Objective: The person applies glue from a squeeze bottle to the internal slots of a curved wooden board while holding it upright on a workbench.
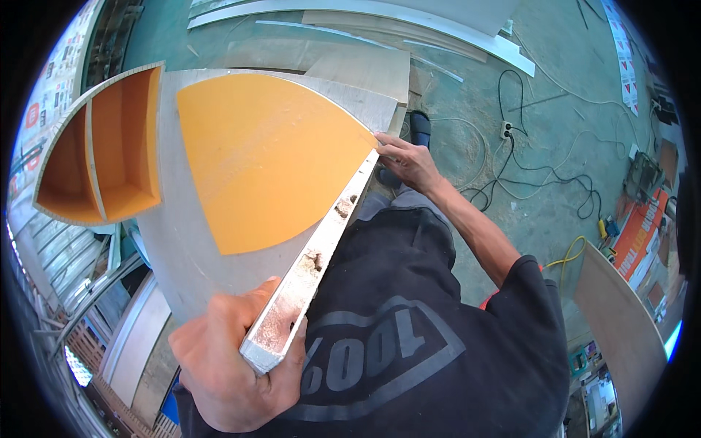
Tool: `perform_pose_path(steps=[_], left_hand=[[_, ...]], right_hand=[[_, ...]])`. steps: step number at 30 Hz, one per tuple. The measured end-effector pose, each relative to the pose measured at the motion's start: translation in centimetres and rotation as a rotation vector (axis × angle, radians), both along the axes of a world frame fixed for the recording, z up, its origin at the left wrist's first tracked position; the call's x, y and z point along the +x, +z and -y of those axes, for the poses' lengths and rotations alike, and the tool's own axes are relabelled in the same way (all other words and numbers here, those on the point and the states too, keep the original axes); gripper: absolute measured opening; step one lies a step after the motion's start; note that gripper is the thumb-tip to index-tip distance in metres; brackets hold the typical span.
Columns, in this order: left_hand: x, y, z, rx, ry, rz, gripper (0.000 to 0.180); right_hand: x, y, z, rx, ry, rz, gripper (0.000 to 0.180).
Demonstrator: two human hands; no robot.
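An orange quarter-round panel lies on a grey board in front of me. A pale wooden strip, dusty with sawdust, runs along the panel's straight right edge. My left hand grips the strip's near end. My right hand rests its fingertips on the strip's far end, at the panel's pointed corner. A curved corner shelf unit with orange insides stands to the left of the panel.
Black and white cables with a power socket lie on the green floor to the right. Long white boards lie at the far side. A curved plywood sheet leans at the lower right.
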State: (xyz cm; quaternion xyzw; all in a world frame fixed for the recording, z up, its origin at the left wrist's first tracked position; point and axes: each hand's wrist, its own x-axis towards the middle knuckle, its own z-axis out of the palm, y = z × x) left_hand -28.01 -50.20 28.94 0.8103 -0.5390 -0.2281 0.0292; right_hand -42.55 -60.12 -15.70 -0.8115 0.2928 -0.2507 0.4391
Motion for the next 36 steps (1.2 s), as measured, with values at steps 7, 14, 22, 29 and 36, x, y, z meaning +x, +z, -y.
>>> perform_pose_path(steps=[7, 14, 22, 29, 36], left_hand=[[0.4, -0.6, 0.1, -0.042, -0.034, -0.046, 0.021], [0.0, -0.6, -0.1, -0.072, -0.059, -0.027, 0.021], [0.1, -1.2, -0.2, -0.164, -0.002, -0.117, 0.023], [0.7, -1.1, 0.1, -0.134, -0.166, -0.012, 0.028], [0.6, -1.3, -0.3, -0.153, -0.145, -0.011, 0.03]], right_hand=[[-0.1, 0.3, 0.0, -0.102, -0.015, -0.055, 0.014], [0.1, 0.2, 0.2, -0.142, -0.018, -0.048, 0.011], [-0.1, -0.2, 0.3, -0.186, 0.051, -0.101, 0.031], [-0.4, 0.1, 0.0, -0.22, 0.042, -0.114, 0.037], [-0.3, 0.1, -0.4, -0.236, 0.041, -0.12, 0.04]])
